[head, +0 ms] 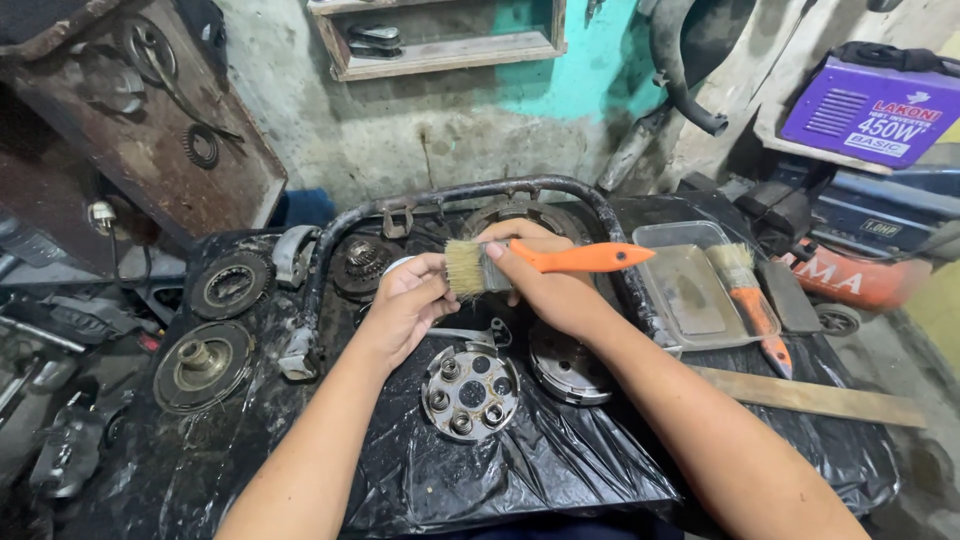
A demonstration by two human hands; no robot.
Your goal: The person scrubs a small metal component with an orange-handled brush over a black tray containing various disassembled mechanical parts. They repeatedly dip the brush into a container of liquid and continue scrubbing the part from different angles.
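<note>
Purple box (872, 108) with white label, upper right.

- Paintbrush (540, 262): orange plastic handle, pale worn bristles. Held level, handle pointing right, bristles left, above the black plastic sheet.
- Small round part (400, 266): pale rim, mostly hidden; bristles lie just beside or against it, contact cannot be told.

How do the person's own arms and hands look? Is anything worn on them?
Both forearms are bare: no sleeves reach into view. The left hand and the right hand wear no gloves, and no ring, watch or bracelet shows. The fingers look smudged with dark grime.
</note>
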